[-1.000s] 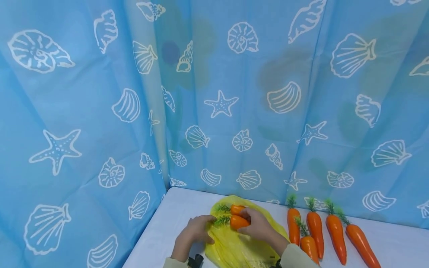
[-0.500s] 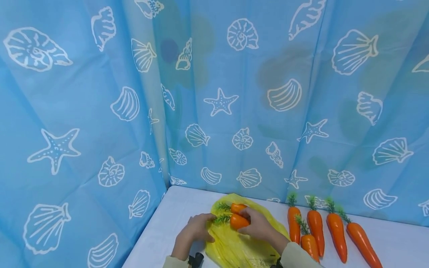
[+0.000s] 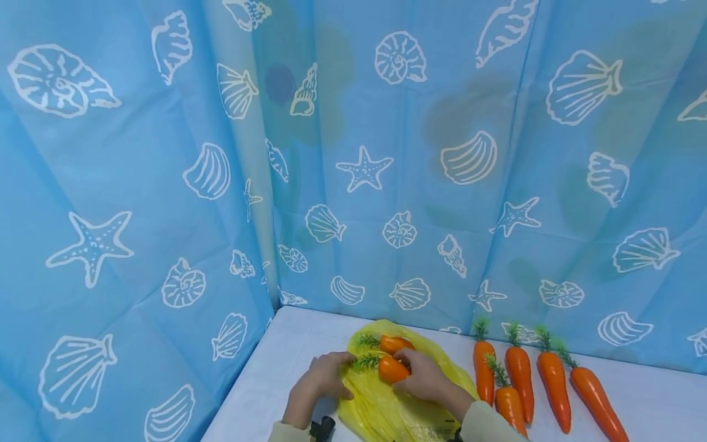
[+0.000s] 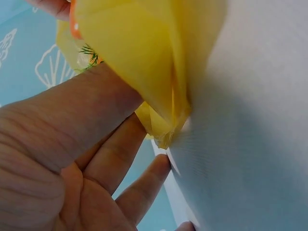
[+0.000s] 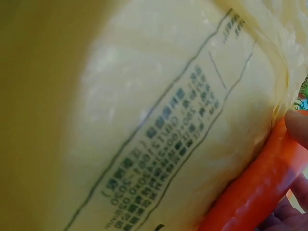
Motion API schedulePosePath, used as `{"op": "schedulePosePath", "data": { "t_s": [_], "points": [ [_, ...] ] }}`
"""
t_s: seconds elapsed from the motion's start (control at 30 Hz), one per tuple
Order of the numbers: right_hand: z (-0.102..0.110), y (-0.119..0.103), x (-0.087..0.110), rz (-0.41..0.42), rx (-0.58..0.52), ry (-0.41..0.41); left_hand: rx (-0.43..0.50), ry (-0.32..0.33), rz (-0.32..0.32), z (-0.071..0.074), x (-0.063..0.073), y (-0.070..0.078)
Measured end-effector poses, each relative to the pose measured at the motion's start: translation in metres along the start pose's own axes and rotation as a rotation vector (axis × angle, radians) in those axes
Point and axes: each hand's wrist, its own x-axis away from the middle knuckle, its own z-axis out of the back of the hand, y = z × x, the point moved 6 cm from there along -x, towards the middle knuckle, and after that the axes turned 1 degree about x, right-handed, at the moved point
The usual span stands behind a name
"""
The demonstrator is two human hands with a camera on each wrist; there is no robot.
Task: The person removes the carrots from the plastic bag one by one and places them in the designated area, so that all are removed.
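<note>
A yellow plastic bag point(image 3: 381, 408) lies on the white table, its mouth toward the left. My left hand point(image 3: 327, 376) pinches the bag's edge between thumb and forefinger; in the left wrist view the yellow film point(image 4: 144, 57) covers the thumb tip, and the other fingers spread beside the table. My right hand point(image 3: 428, 376) grips an orange carrot point(image 3: 392, 370), green leafy top pointing left. The right wrist view has the thumb on the carrot point(image 5: 255, 187) and fingers curled beneath, against the printed bag. A second carrot point(image 3: 393, 344) lies just behind it, its lower part hidden.
Several more carrots point(image 3: 552, 393) lie at the right of the table, tops toward the back. A shell-patterned blue curtain point(image 3: 364, 258) stands along the back and left sides. Black wrist gear point(image 3: 326, 428) shows beside the left sleeve.
The gripped carrot has tilted a little, its top end toward the front. More of the carrot behind it now shows. The left hand keeps its place.
</note>
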Motion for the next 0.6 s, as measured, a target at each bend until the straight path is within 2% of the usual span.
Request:
{"op": "schedulePosePath", "data": {
  "t_s": [0.3, 0.6],
  "points": [
    [-0.007, 0.001, 0.006, -0.029, 0.012, -0.016, 0.004, -0.011, 0.005, -0.002, -0.001, -0.001],
    [-0.009, 0.003, 0.013, -0.132, -0.097, -0.054, -0.002, -0.013, 0.008, -0.002, 0.000, 0.000]
  ]
}}
